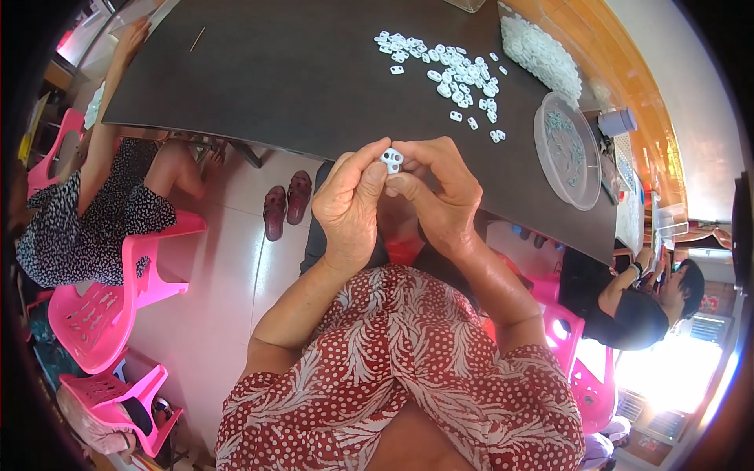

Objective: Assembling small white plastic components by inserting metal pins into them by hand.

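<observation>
Holding a small white plastic two-hole clip at frame centre, the left hand and right hand pinch it together between thumbs and fingertips, just below the near edge of the dark counter. Step judged: assembling or checking one piece (detail too small to confirm). A scattered pile of loose white plastic pieces lies upper right, beside a round clear plastic dish. Next move likely calls for steady fingertip pressure and alignment.

Red white-patterned short sleeves
</observation>
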Demonstrator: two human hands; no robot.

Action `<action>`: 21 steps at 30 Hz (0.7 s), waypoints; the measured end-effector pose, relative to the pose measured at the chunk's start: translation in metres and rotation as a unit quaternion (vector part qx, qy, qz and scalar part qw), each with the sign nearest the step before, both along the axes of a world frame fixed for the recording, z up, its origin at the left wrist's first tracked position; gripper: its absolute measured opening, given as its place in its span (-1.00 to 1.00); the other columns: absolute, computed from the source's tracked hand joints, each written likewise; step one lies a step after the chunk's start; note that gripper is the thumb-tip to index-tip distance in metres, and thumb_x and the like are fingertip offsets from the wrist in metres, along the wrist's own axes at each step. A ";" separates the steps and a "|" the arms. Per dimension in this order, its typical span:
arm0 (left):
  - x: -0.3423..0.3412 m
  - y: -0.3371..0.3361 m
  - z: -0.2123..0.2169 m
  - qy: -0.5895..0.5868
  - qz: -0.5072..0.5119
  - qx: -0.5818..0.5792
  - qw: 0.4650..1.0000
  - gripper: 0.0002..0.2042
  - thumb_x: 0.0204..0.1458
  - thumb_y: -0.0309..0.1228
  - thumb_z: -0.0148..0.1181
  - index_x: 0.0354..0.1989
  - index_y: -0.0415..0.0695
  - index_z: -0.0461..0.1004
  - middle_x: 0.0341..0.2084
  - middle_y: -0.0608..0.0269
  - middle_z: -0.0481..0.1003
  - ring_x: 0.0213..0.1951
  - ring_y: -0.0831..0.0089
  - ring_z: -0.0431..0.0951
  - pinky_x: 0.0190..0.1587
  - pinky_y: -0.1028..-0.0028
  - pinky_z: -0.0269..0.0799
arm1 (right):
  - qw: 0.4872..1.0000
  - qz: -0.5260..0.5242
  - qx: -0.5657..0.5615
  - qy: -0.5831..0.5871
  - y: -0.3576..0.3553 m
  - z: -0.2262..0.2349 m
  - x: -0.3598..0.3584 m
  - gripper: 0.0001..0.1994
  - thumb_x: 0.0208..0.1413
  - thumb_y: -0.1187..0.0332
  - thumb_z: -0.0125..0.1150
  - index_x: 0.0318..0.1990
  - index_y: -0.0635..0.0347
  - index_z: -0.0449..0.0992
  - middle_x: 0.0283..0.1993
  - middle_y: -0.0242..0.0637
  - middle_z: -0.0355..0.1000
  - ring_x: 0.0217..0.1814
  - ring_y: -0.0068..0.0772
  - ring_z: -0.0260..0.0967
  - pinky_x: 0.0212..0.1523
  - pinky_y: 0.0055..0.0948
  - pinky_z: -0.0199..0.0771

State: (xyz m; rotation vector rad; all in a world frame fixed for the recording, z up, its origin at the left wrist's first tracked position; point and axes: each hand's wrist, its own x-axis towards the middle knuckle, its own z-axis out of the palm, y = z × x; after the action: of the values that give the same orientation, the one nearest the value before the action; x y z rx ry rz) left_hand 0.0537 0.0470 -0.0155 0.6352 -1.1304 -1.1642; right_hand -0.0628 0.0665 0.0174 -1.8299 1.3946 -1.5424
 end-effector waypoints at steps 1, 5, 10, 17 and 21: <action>0.001 0.001 0.001 -0.010 -0.005 -0.002 1.000 -0.79 0.11 -0.54 0.06 -0.09 -0.34 0.46 -0.38 0.29 0.42 -0.37 0.63 0.39 -0.32 0.66 0.33 | 1.000 -0.001 0.003 -0.006 0.000 -0.001 0.000 -0.70 -0.21 0.62 0.26 -0.21 0.27 0.52 -0.34 -0.31 0.41 -0.35 -0.50 0.28 -0.44 -0.58 0.36; 0.006 0.003 0.000 -0.020 -0.033 0.015 0.999 -0.78 0.12 -0.54 0.04 -0.09 -0.35 0.45 -0.34 0.25 0.44 -0.42 0.60 0.40 -0.38 0.65 0.36 | 1.000 0.001 0.004 -0.012 0.004 -0.003 0.001 -0.69 -0.20 0.62 0.26 -0.19 0.27 0.52 -0.32 -0.30 0.40 -0.35 -0.51 0.27 -0.45 -0.59 0.35; 0.005 0.005 0.001 -0.012 -0.012 0.004 1.000 -0.78 0.12 -0.54 0.04 -0.08 -0.35 0.44 -0.35 0.23 0.43 -0.47 0.59 0.39 -0.44 0.65 0.35 | 0.999 0.012 0.011 -0.033 0.003 -0.003 0.003 -0.71 -0.15 0.64 0.23 -0.18 0.29 0.51 -0.31 -0.30 0.38 -0.36 -0.56 0.29 -0.44 -0.62 0.36; 0.006 0.005 0.005 -0.073 0.028 -0.020 0.997 -0.77 0.12 -0.57 0.04 -0.06 -0.34 0.44 -0.34 0.23 0.43 -0.44 0.60 0.42 -0.42 0.65 0.37 | 0.971 0.030 0.124 -0.201 0.002 0.007 0.006 -0.86 0.05 0.60 0.13 -0.22 0.38 0.50 -0.33 -0.34 0.41 -0.36 -0.65 0.37 -0.37 -0.66 0.38; 0.005 0.005 0.003 -0.085 0.029 -0.022 0.996 -0.77 0.11 -0.59 0.04 -0.06 -0.34 0.44 -0.35 0.23 0.44 -0.44 0.60 0.43 -0.42 0.67 0.37 | 0.965 0.005 0.158 -0.210 0.001 0.009 0.007 -0.88 0.05 0.60 0.13 -0.24 0.40 0.50 -0.35 -0.36 0.41 -0.37 -0.68 0.37 -0.38 -0.68 0.37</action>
State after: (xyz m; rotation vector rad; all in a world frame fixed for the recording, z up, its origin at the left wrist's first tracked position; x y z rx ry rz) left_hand 0.0586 0.0519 -0.0120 0.7386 -1.2695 -1.0491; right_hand -0.0558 0.0675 0.0261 -1.2336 1.3287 -1.4898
